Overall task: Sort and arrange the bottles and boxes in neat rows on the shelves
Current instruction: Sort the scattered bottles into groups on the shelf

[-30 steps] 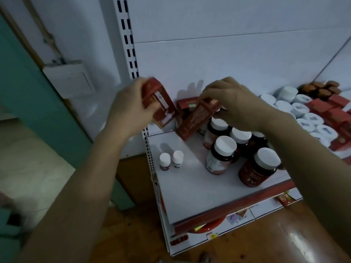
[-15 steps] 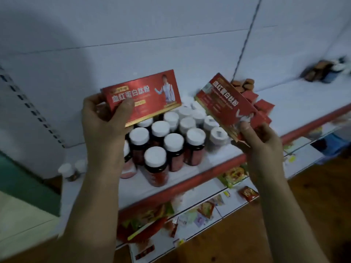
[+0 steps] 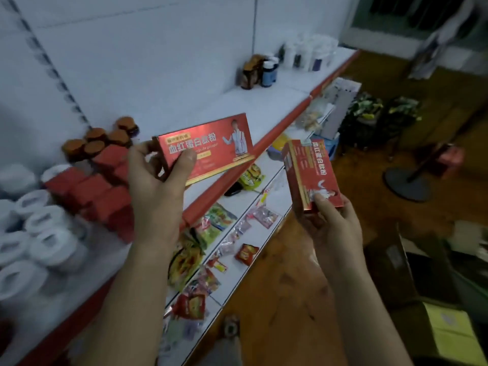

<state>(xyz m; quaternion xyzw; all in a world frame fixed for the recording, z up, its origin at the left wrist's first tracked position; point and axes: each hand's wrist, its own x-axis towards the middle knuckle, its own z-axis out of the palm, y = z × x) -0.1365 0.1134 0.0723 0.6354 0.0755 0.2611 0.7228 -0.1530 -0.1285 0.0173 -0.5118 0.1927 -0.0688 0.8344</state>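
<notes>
Left hand (image 3: 155, 186) pinches one end of a flat red cardboard box (image 3: 211, 146), its long axis running roughly along the white red-edged shelf (image 3: 224, 103) just behind it. My right hand (image 3: 332, 223) grips a second matching red box (image 3: 313, 173) by its lower end, upright, out past the shelf's front (farther off), so I'd shelve the left one first.
</notes>
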